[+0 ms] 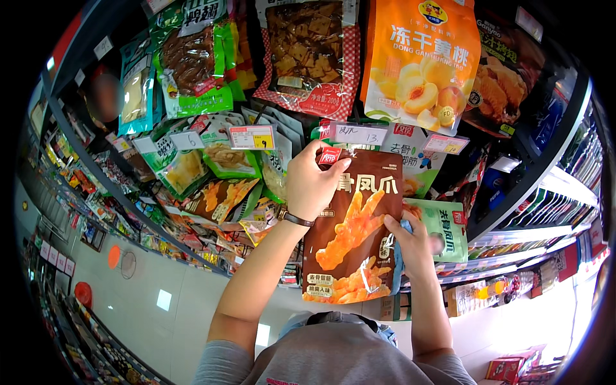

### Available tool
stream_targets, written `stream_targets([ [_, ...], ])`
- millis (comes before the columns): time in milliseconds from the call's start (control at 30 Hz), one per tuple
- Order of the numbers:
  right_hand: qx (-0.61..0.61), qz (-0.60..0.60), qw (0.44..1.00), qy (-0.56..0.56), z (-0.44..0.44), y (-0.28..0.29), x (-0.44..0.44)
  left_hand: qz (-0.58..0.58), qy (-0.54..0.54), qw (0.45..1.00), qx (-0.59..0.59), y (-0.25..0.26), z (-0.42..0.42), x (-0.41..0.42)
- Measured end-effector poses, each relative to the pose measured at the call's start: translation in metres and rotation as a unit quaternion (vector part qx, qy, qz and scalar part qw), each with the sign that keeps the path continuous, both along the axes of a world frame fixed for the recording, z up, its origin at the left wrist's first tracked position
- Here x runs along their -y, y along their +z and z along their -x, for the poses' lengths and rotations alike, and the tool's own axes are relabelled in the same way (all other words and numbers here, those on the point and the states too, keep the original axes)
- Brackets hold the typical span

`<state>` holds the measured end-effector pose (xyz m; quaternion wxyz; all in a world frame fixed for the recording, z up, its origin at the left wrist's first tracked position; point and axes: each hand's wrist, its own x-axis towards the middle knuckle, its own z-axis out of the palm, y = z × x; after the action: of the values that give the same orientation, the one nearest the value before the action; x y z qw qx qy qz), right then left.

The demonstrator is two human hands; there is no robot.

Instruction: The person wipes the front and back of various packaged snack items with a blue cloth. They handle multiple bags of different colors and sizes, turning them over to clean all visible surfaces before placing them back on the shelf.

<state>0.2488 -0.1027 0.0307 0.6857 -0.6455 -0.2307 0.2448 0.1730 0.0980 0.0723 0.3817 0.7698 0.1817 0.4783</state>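
A brown snack bag (353,240) with chicken feet printed on its front is held upright before me. My left hand (315,180) pinches its top left corner just below the shelf edge. With the thumb on its right edge, my right hand (409,236) grips the same bag, and a blue cloth (398,260) is bunched between palm and bag. A pale green bag (445,231) lies turned sideways behind my right hand; whether the fingers hold it too I cannot tell. Behind the brown bag's top hangs a grey-and-green bag (416,161).
An orange bag of freeze-dried peaches (423,67) and a red-checked snack bag (308,57) hang above. Price tags (360,134) line the rack. Lower left, another brown chicken-feet bag (221,197) sits among packets. A dark shelf post (524,178) stands right; tiled floor (187,308) lies below.
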Motion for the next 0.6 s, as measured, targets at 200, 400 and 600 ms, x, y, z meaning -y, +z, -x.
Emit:
stream_targets([
  [200, 0.020, -0.020, 0.999, -0.035, -0.005, 0.011, -0.018, -0.002, -0.019, 0.999, 0.050, 0.010, -0.011, -0.013],
  [400, 0.041, -0.034, 0.997, -0.047, -0.013, 0.015, -0.025, 0.013, -0.059, 0.995, 0.077, 0.021, -0.020, -0.021],
  [600, 0.076, 0.011, 0.996, -0.051, -0.020, 0.010, -0.027, 0.054, -0.079, 0.991, 0.092, 0.020, -0.017, -0.021],
])
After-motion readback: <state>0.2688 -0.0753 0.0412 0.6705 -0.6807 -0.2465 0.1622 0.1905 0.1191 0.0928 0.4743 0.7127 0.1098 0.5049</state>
